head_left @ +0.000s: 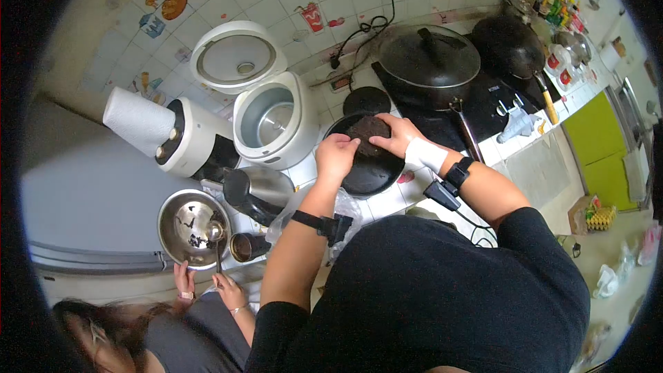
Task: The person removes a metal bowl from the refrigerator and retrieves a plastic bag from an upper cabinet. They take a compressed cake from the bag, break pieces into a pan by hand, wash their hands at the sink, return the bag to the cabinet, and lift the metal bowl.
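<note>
Between both hands is a dark brown, rough, flat lump [368, 131], too plain in shape for me to tell its kind. My left hand [336, 157] pinches its left edge with the fingertips. My right hand [400, 138], with a white wrap at the wrist, grips its right side. Directly beneath is a round black pan [373, 181] on the tiled counter, partly hidden by the lump and the hands. A small black round plate-like thing [366, 101] lies just behind the pan.
An open rice cooker [276, 155], a kettle [266, 186] and a clear plastic bag [347, 211] stand left. A co-worker's hands hold a ladle [219, 252] and a steel bowl [169, 217]. A lidded wok [428, 62] with a protruding handle sits at right.
</note>
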A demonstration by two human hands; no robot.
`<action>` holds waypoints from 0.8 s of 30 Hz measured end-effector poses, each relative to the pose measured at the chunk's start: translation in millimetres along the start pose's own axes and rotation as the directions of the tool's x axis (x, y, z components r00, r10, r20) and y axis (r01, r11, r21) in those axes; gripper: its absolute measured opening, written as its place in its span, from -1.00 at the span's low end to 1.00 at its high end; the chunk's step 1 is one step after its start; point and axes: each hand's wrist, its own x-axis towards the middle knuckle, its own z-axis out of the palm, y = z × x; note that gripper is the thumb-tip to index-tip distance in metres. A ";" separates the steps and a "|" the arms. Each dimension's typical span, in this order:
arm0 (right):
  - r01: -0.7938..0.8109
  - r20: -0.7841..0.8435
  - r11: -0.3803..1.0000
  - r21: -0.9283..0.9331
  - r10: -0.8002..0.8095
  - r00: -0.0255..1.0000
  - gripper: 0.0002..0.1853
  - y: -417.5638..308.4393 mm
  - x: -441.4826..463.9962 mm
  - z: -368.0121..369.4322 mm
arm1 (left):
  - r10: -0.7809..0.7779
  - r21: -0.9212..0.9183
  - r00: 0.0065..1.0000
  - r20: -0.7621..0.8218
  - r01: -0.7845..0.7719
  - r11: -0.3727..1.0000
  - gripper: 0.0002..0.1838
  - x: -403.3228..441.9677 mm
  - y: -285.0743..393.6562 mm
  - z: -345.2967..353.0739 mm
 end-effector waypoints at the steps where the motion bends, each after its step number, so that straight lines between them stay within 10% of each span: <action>1: 0.029 -0.019 1.000 0.005 -0.029 0.999 -0.38 -2.8 -0.9 1.1 | -0.016 -0.007 1.000 0.015 0.016 1.000 -0.71 0.1 0.2 0.6; 24: -0.019 0.009 0.993 0.114 0.018 1.000 -0.40 -8.0 -2.8 -5.1 | -0.010 0.023 1.000 -0.012 0.011 1.000 -0.77 6.1 -22.5 3.4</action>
